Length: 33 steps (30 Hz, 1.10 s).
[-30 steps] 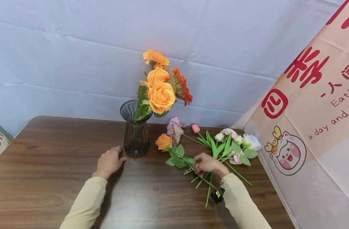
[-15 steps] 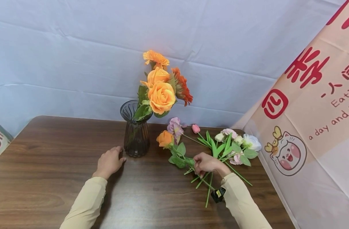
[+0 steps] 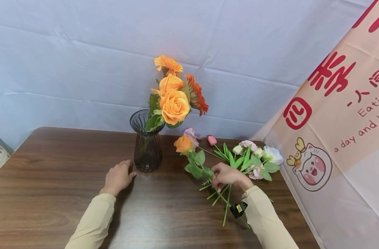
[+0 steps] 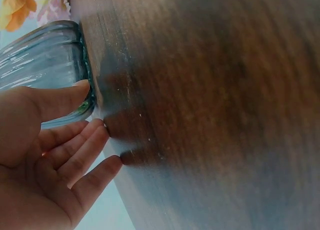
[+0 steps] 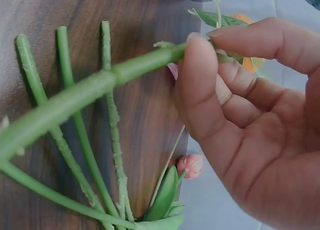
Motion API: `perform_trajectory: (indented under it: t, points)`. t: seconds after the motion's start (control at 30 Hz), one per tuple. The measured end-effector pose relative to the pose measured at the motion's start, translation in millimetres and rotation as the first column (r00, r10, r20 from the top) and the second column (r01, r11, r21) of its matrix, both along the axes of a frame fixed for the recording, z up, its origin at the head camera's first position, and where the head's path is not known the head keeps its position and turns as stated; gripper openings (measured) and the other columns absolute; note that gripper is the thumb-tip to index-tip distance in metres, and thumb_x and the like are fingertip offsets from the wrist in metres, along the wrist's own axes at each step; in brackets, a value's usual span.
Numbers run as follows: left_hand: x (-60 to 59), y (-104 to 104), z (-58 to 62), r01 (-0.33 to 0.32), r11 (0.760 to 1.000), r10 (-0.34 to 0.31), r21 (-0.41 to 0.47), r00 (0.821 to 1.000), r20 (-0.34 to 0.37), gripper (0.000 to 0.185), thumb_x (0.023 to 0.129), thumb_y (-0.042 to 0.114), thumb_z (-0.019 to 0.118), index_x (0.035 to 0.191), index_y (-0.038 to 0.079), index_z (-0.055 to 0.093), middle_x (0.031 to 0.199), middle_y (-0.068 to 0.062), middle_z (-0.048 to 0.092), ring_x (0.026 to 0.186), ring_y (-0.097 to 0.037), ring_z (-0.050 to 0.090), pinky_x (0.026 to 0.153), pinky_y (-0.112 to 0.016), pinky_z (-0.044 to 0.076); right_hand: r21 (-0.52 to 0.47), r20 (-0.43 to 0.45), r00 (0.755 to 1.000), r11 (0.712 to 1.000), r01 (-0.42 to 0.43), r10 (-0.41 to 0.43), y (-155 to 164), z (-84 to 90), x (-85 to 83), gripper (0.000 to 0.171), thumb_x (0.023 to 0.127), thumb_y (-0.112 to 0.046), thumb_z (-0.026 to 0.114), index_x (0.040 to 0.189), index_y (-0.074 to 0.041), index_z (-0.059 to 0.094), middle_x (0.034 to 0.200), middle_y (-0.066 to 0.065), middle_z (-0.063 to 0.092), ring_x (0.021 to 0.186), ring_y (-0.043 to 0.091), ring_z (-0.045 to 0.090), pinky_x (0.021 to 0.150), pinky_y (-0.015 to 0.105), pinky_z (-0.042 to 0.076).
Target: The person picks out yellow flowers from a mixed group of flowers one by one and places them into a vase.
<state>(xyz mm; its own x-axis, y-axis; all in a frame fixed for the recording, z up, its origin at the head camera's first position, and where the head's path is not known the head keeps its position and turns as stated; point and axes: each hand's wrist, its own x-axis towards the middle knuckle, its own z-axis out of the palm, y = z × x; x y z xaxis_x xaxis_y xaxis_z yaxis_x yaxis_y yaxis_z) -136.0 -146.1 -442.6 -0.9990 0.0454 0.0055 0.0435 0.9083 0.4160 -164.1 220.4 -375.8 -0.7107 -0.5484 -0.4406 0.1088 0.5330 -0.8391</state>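
Note:
My right hand [image 3: 225,175] pinches the green stem [image 5: 90,92] of an orange rose [image 3: 183,144] between thumb and fingers, above the other stems on the table. To the left, my left hand [image 3: 118,177] rests with its fingertips on the tabletop, right beside the base of a dark ribbed glass vase [image 3: 147,154]. In the left wrist view the thumb is next to the glass [image 4: 45,65], the fingers relaxed; whether the thumb touches it I cannot tell. Orange roses [image 3: 175,107] and a red-orange flower [image 3: 198,95] stand in the vase, leaning right.
Loose flowers lie at the right of the wooden table [image 3: 52,166]: a pink tulip [image 3: 212,140], a purple flower [image 3: 192,136], a pale blue rose [image 3: 273,155] and crossing green stems. A white cloth backdrop [image 3: 83,69] rises behind; a printed banner [image 3: 339,103] borders the right side.
The orange rose in my right hand has shifted slightly right and up, its head now covering part of the purple flower. My left hand and the vase have stayed in place.

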Motion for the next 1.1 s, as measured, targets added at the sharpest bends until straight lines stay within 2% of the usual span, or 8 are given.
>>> perform_trajectory:
  t: [0.27,0.47,0.6,0.63,0.77,0.87,0.97,1.1]
  points:
    - [0.0,-1,-0.7,0.002,1.000,-0.002,-0.001,1.000,-0.013,0.044,0.083,0.020,0.067,0.115,-0.006,0.054,0.111,-0.023,0.058,0.088,-0.043,0.058,0.070,-0.053,0.047,-0.008,0.006,0.999,0.999,0.038,-0.038,1,10.6,-0.3,0.012,0.072,0.013,0.053,0.083,0.010,0.052,0.058,0.009,0.056,0.047,0.016,0.059,0.055,0.038,0.054]
    - [-0.1,-1,-1.7,0.002,1.000,-0.002,0.001,1.000,-0.018,0.043,0.083,0.020,0.068,0.115,-0.006,0.055,0.111,-0.022,0.058,0.088,-0.043,0.058,0.070,-0.052,0.047,-0.044,0.014,0.997,0.996,0.082,-0.081,6,17.8,-0.9,0.028,0.073,0.011,0.053,0.101,0.015,0.052,0.063,0.012,0.058,0.050,0.017,0.060,0.059,0.044,0.053]
    - [-0.4,-1,-2.1,0.003,1.000,-0.003,0.002,1.000,-0.021,0.043,0.083,0.020,0.067,0.115,-0.006,0.055,0.111,-0.022,0.058,0.089,-0.043,0.057,0.070,-0.052,0.047,-0.088,0.036,0.992,0.988,0.127,-0.124,9,21.4,-1.1,0.028,0.075,0.010,0.052,0.101,0.016,0.047,0.068,0.015,0.059,0.051,0.019,0.061,0.059,0.040,0.054]
    - [-0.4,-1,-2.1,0.003,1.000,-0.003,0.003,1.000,-0.021,0.043,0.083,0.020,0.067,0.115,-0.006,0.055,0.111,-0.022,0.058,0.089,-0.043,0.057,0.070,-0.052,0.047,-0.099,0.040,0.990,0.985,0.138,-0.135,10,22.1,-1.0,0.032,0.075,0.011,0.051,0.106,0.018,0.045,0.069,0.015,0.059,0.052,0.019,0.061,0.059,0.039,0.054]
    - [-0.4,-2,-1.9,0.005,1.000,-0.005,0.003,1.000,-0.022,0.043,0.083,0.020,0.067,0.115,-0.006,0.055,0.111,-0.023,0.058,0.089,-0.043,0.058,0.071,-0.052,0.047,-0.138,0.086,0.978,0.969,0.203,-0.192,12,24.1,-1.2,0.016,0.076,0.012,0.049,0.087,0.011,0.038,0.072,0.016,0.055,0.053,0.019,0.060,0.059,0.034,0.054]
    - [-0.2,-1,-1.7,0.005,1.000,-0.005,0.004,1.000,-0.022,0.043,0.082,0.020,0.068,0.114,-0.006,0.055,0.111,-0.023,0.058,0.088,-0.043,0.058,0.071,-0.052,0.047,-0.148,0.111,0.968,0.960,0.238,-0.224,13,24.5,-1.2,0.026,0.077,0.013,0.048,0.073,-0.004,0.029,0.071,0.016,0.054,0.055,0.019,0.060,0.060,0.031,0.054]
    - [-0.2,-1,-1.5,0.003,1.000,-0.003,0.003,1.000,-0.023,0.043,0.082,0.020,0.068,0.114,-0.006,0.055,0.110,-0.022,0.058,0.088,-0.043,0.058,0.070,-0.053,0.047,-0.162,0.128,0.960,0.949,0.270,-0.251,14,23.9,-0.6,0.024,0.078,0.012,0.047,0.074,-0.004,0.031,0.069,0.015,0.055,0.055,0.018,0.060,0.060,0.031,0.054]
    - [-0.3,-1,-1.5,0.001,1.000,-0.001,0.003,1.000,-0.022,0.043,0.082,0.021,0.068,0.113,-0.006,0.055,0.110,-0.022,0.058,0.087,-0.043,0.058,0.070,-0.052,0.047,-0.201,0.165,0.940,0.923,0.329,-0.299,15,22.4,0.2,0.014,0.079,0.012,0.047,0.083,0.003,0.037,0.067,0.012,0.057,0.056,0.019,0.061,0.063,0.033,0.054]
